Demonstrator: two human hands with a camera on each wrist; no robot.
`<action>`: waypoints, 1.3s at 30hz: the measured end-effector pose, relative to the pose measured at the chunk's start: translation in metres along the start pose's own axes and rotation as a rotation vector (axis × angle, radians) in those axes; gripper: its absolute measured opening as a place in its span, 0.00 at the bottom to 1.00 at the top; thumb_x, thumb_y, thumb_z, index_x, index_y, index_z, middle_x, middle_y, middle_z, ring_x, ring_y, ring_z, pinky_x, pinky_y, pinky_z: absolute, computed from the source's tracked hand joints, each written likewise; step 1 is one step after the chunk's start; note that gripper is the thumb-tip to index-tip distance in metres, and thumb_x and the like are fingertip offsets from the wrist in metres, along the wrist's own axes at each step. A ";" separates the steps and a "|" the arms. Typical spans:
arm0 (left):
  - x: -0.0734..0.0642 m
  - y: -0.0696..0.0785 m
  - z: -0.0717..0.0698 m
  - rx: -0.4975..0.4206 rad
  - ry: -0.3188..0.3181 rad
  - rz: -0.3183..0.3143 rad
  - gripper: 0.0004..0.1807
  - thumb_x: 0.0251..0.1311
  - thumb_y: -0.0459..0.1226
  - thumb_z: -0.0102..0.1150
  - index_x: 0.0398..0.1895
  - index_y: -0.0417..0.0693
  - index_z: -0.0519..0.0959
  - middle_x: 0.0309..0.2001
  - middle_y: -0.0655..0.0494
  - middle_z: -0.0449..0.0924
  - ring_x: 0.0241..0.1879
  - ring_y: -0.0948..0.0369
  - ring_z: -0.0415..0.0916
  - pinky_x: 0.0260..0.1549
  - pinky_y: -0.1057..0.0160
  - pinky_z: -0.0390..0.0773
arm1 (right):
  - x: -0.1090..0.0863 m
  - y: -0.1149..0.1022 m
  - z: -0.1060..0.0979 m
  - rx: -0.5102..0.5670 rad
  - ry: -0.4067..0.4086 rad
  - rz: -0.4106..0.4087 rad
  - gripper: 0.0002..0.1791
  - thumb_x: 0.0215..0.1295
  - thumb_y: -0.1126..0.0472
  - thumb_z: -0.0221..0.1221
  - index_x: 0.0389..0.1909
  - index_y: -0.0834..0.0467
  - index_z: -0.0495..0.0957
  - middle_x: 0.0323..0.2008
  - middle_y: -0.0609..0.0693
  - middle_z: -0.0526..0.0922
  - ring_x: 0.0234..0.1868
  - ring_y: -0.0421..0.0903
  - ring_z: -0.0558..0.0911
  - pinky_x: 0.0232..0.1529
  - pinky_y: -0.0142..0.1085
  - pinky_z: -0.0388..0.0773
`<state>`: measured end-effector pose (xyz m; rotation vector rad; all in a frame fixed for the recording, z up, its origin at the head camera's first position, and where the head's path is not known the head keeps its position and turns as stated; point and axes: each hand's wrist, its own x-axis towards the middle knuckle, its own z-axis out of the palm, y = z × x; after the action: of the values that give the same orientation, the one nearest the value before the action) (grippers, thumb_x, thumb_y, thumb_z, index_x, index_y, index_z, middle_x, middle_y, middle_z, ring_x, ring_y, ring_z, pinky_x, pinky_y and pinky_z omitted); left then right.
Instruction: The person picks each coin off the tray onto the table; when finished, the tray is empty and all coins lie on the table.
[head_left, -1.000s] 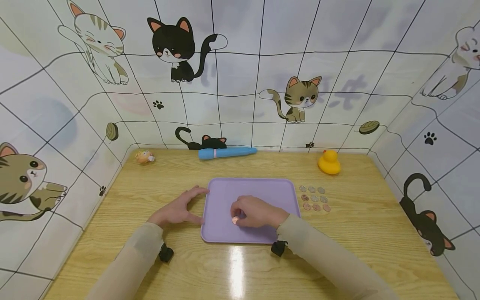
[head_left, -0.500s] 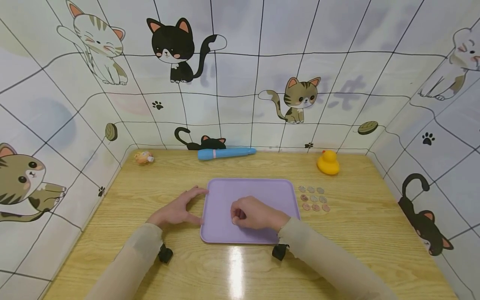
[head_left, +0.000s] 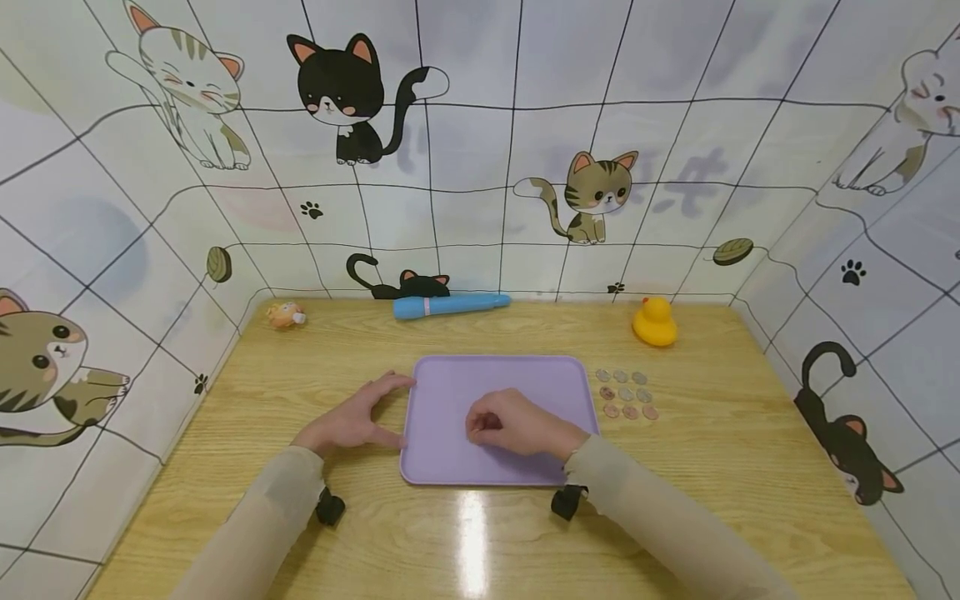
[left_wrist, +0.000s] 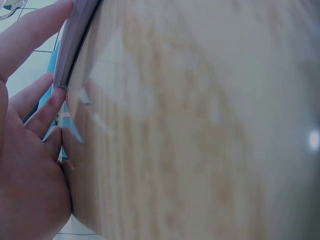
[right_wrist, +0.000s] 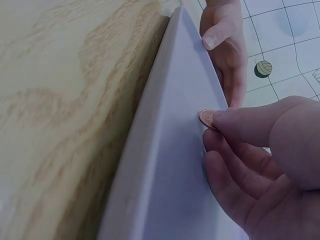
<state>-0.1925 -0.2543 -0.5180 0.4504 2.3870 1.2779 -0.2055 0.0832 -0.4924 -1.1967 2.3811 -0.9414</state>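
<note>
My right hand is over the middle of the purple tray, its fingers curled. In the right wrist view, a copper-coloured coin is pinched between thumb and fingers, close to the tray's surface; the head view hides it behind the fingers. My left hand lies at the tray's left edge with fingers and thumb spread. In the left wrist view, fingertips touch the tray's rim. Right of the tray, several silver and copper coins lie in rows on the table.
A yellow rubber duck sits at the back right of the wooden table. Along the back edge lies a blue pen-like stick. At the back left is a small orange toy. Cat-print sheets wall the table in.
The right hand has shifted slightly right over the tray, and the coin at its fingertips has gone from sight in the head view. The left hand stays at the rim.
</note>
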 end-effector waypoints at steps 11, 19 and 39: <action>0.000 0.000 0.001 0.007 0.001 -0.014 0.52 0.50 0.46 0.84 0.79 0.66 0.65 0.86 0.48 0.40 0.84 0.41 0.29 0.74 0.25 0.35 | -0.011 0.003 -0.010 -0.004 0.063 0.008 0.02 0.69 0.62 0.70 0.39 0.55 0.87 0.36 0.41 0.88 0.39 0.35 0.84 0.45 0.31 0.83; 0.000 0.002 0.001 0.011 -0.006 -0.004 0.53 0.51 0.46 0.83 0.80 0.65 0.64 0.86 0.47 0.39 0.84 0.41 0.29 0.74 0.25 0.36 | -0.034 0.010 -0.030 0.063 0.139 0.069 0.02 0.68 0.62 0.70 0.37 0.52 0.86 0.34 0.39 0.87 0.36 0.36 0.85 0.41 0.33 0.85; 0.000 -0.001 0.000 0.041 -0.001 0.030 0.52 0.52 0.46 0.82 0.80 0.63 0.64 0.86 0.46 0.41 0.83 0.39 0.32 0.74 0.25 0.38 | -0.122 0.044 -0.081 0.130 0.379 0.241 0.07 0.68 0.64 0.70 0.45 0.57 0.87 0.38 0.48 0.87 0.38 0.43 0.84 0.40 0.32 0.84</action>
<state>-0.1924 -0.2543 -0.5189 0.5001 2.4180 1.2436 -0.2018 0.2335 -0.4640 -0.7122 2.6224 -1.3090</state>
